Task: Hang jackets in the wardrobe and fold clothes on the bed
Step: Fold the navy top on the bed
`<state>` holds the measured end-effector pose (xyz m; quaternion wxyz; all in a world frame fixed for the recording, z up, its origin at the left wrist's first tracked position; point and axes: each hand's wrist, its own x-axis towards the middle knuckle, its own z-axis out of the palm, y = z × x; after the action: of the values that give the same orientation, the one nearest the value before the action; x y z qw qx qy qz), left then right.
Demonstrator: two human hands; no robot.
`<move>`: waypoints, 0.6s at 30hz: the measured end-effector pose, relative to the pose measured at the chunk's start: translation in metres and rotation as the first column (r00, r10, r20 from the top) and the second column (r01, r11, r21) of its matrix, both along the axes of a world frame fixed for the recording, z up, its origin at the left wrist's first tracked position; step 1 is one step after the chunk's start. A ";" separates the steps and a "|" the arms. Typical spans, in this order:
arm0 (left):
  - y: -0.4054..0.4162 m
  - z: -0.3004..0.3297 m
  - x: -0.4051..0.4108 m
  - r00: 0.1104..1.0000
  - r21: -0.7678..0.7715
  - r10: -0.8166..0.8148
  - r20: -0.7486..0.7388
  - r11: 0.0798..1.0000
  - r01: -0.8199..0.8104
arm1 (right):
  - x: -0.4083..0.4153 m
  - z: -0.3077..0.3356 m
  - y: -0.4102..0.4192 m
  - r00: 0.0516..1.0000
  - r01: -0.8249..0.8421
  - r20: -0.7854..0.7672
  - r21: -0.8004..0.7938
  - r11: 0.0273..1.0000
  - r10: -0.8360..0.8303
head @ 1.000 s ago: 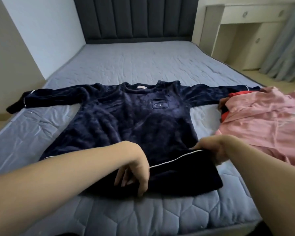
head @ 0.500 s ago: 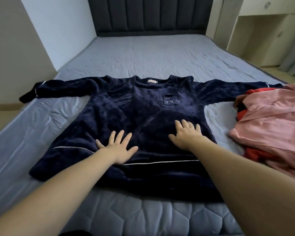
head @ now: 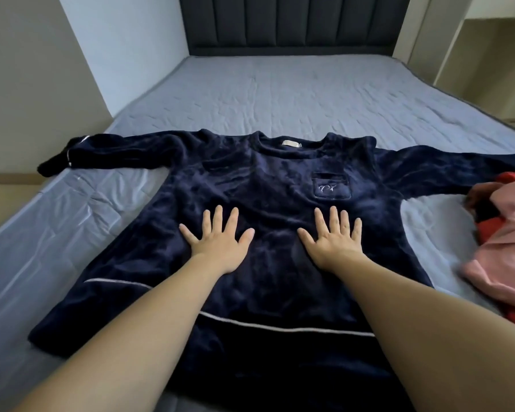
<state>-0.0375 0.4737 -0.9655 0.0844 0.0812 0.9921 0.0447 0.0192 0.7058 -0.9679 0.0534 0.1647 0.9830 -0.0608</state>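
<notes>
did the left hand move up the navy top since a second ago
Yes. The left hand went from the white-piped hem up the navy fleece top, toward its collar.

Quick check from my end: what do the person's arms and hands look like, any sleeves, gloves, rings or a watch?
Both forearms are bare as far as the frame shows, with no sleeves in view. The left hand and right hand wear no gloves. No rings, watch, bracelet or markings are visible on either wrist or on the fingers. The nails look short and unpainted.
</notes>
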 end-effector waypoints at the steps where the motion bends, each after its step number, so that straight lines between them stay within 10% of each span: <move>1: 0.005 -0.001 -0.011 1.000 0.007 0.003 -0.012 1.000 -0.002 | -0.010 -0.002 0.004 1.000 0.006 -0.011 0.006 1.000 -0.005; 18: 0.116 -0.015 -0.261 0.988 0.082 0.002 -0.156 0.997 0.011 | -0.241 -0.017 0.129 0.983 0.043 -0.183 0.073 0.996 -0.029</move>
<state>-0.2980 0.5897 -0.9808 0.0031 0.0900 0.9928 0.0788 -0.2213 0.8347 -0.9851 -0.0438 0.1781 0.9823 -0.0389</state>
